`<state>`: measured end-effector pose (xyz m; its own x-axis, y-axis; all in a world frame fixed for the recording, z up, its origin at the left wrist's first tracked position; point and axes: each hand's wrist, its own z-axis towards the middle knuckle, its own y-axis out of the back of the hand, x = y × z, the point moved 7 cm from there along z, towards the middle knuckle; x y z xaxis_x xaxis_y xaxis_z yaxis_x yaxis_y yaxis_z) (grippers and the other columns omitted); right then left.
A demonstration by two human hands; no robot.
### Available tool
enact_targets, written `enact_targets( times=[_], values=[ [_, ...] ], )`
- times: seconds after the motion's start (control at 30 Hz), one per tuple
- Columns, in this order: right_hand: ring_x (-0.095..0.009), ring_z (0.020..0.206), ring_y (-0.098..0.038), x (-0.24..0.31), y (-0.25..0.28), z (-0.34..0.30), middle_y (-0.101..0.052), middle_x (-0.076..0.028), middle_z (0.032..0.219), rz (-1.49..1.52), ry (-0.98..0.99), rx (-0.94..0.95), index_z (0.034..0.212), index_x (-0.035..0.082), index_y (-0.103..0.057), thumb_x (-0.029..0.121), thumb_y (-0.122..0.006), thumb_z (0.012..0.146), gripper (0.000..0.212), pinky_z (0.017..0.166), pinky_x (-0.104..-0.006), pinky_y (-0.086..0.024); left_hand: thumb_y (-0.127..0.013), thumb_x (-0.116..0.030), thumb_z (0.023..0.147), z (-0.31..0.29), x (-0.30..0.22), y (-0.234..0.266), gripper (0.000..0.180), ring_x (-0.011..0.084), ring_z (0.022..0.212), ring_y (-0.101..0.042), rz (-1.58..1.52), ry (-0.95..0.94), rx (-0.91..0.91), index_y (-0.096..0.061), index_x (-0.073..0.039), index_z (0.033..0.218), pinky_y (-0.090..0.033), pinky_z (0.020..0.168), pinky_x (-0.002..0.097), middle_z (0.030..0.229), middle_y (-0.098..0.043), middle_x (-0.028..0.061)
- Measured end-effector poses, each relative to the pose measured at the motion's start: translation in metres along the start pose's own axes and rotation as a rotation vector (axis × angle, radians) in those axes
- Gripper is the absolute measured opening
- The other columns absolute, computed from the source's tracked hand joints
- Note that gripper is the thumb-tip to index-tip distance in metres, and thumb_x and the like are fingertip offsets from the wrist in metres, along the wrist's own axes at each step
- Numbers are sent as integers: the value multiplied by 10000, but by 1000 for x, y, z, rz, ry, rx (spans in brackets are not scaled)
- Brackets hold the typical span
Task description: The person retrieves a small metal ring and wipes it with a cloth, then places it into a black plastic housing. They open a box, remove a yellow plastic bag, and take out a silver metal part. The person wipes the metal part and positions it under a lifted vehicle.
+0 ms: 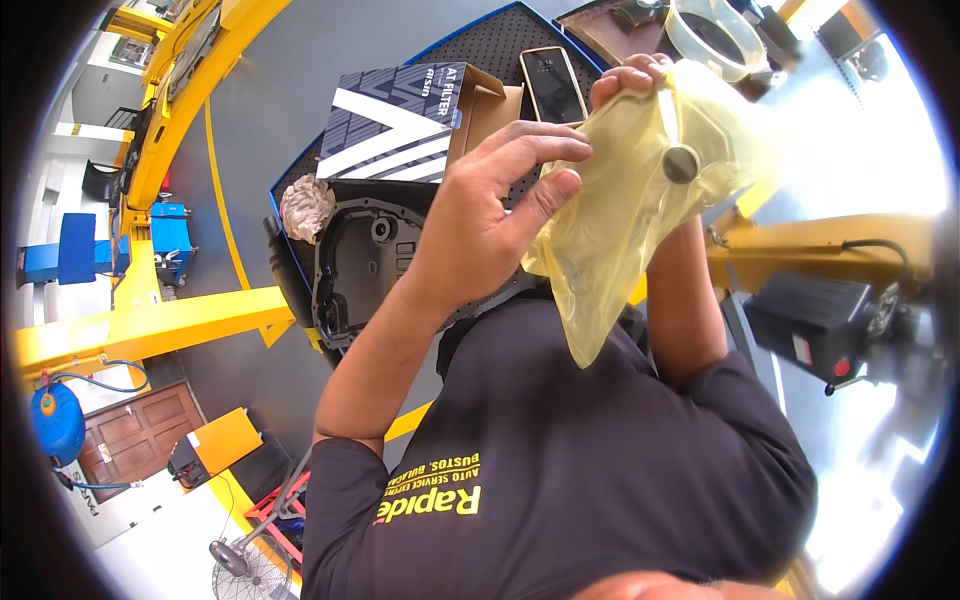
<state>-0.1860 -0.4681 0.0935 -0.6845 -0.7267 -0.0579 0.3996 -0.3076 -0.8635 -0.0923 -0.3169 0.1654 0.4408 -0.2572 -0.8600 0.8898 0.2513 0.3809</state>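
A translucent yellow plastic bag point(610, 230) hangs in front of my chest, with a dark round piece point(682, 164) showing against it; the rest of its contents cannot be made out. My right hand point(630, 82) grips the bag at its upper edge, fingers bent over the film and the palm hidden behind it. At the bag's left side is my left hand point(500, 190), thumb and fingers apart; whether the fingertips touch the film I cannot tell. Below and left of that hand lies a dark metal oil pan point(360, 270) with bolt holes along its rim.
Behind the pan sits a patterned cardboard box point(390, 125), its right end open. A phone point(553, 85) lies beside it on a black perforated tray point(470, 45). A crumpled rag point(307, 208) rests at the left, a clear plastic container point(715, 40) at the far right. Yellow lift beams point(150, 325) flank the area.
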Motion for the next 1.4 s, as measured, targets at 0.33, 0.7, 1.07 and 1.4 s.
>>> enact_targets(
  times=[0.33,0.7,1.07,1.4],
  values=[
    [-232,1085,-559,-47,2,-6,-583,-55,1064,34,-70,-9,1241,90,-558,300,-629,1018,314,1154,-404,-380,-850,-167,816,2,-16,-6,261,261,1067,-627,366,-188,-135,-726,-62,1021,-428,1013,396,1113,-697,80],
    [-344,1326,-565,-33,-104,6,-563,-217,1441,-1471,-570,477,1319,8,-644,560,-719,902,696,1071,-492,-462,-778,44,768,-40,-37,48,159,260,866,-709,306,-22,169,-667,-21,862,-570,740,354,955,-705,81],
    [-265,1023,-640,-130,-116,1,-700,-40,1007,-1546,-613,871,943,82,-724,45,-801,827,144,906,-401,-470,-775,61,692,-95,-64,82,255,272,788,-685,511,-85,59,-650,-60,879,-543,671,365,938,-707,83],
    [-204,972,-623,-156,-84,-23,-709,-64,1007,-947,-840,416,982,30,-689,48,-686,987,19,898,-364,-489,-738,123,791,-123,-49,90,283,240,831,-665,37,128,-81,-612,-81,942,-527,723,332,939,-714,82]
  ],
)
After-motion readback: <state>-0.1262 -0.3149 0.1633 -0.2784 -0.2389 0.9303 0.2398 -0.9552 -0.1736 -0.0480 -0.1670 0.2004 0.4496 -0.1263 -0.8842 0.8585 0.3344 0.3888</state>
